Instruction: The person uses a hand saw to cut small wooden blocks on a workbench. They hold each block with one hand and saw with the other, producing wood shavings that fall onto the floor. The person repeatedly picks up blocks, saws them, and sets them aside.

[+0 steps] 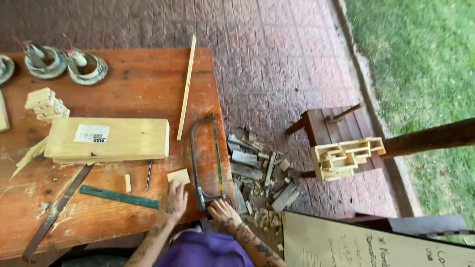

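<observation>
My right hand (pixel 221 211) grips the handle of a hacksaw (pixel 205 153) that lies along the right edge of the wooden table (pixel 138 84), its frame pointing away from me. My left hand (pixel 173 200) rests flat on the table, fingers just below a small pale wood block (pixel 178 176). To the left of it lie a nail (pixel 149 175), a short wood sliver (pixel 128 183) and a green ruler (pixel 118 197).
A thick pale plank (pixel 111 140) with a label lies mid-table, small stacked blocks (pixel 46 105) behind it, a thin strip (pixel 187 86) at right, a metal bar (pixel 57 210) at left. Offcuts (pixel 257 173) litter the brick floor. A stool (pixel 331 128) carries a slatted wooden piece (pixel 346 157).
</observation>
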